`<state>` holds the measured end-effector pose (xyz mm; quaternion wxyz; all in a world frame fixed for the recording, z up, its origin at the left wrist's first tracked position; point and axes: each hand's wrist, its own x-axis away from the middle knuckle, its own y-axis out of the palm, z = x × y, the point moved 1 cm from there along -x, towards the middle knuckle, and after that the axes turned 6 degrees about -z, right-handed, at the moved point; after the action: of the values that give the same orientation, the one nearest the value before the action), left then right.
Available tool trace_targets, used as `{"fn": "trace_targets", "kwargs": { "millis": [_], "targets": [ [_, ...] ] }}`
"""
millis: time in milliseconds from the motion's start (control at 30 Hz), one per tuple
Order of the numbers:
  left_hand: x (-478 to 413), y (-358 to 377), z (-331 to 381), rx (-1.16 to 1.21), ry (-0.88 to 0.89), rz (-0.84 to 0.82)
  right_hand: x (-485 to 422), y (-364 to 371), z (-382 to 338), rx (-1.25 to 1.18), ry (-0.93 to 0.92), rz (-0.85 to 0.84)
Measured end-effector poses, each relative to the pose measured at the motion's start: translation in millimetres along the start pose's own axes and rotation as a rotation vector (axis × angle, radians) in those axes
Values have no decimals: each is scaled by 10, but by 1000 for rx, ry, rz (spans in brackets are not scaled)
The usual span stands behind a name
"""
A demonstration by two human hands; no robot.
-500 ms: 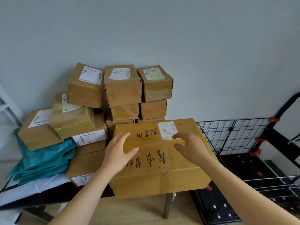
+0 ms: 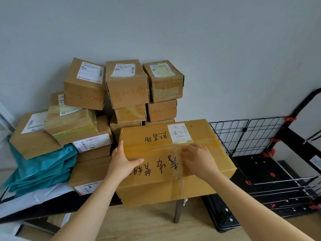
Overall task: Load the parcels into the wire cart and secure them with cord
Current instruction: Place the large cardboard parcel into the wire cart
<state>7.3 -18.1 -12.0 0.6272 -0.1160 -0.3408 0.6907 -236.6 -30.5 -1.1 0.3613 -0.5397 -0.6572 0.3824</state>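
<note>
Where the left hand [image 2: 124, 160] meets the large brown cardboard box [image 2: 152, 188], its fingers [image 2: 119, 146] are laid nearly straight along the box's upper left edge. Its thumb [image 2: 139, 160] is spread flat across the top face, pointing right. Nothing is enclosed by this hand; it is only pressed against the carton. The right hand [image 2: 198, 160] is seen from the back, with its fingers bent and their tips set down on the band of yellowish tape [image 2: 156, 146] that runs across the top face. Whether the tape or anything else is pinched by these fingertips cannot be told. Both bare forearms are extended from the lower edge of the view and converge on the box.

The box is marked with black handwritten characters and a white shipping label [image 2: 179, 133]. It is seated on the right end of a dark table [image 2: 52, 211], with its near face overhanging the table's front edge. Smaller brown cardboard parcels [image 2: 126, 84] are stacked directly behind it and to its left, against a pale grey wall [image 2: 173, 32]. Teal plastic mailer bags [image 2: 43, 167] are piled at the left end of the table, partly under one parcel. The black wire cart [image 2: 260, 167] is positioned just beside the table on the right, on the wooden floor [image 2: 147, 226], with its grid panels fastened by red clips [image 2: 268, 152]. The box is on the table, not in the cart.
</note>
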Motion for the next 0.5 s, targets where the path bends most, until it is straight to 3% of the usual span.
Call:
{"fn": "trace_targets", "kwargs": {
  "millis": [367, 500],
  "targets": [
    [-89, -36, -95, 254, -80, -31, -56, -147, 353, 98, 339, 50],
    [-139, -49, -109, 295, -112, -36, -33, -170, 509, 15, 429, 38]
  ]
}}
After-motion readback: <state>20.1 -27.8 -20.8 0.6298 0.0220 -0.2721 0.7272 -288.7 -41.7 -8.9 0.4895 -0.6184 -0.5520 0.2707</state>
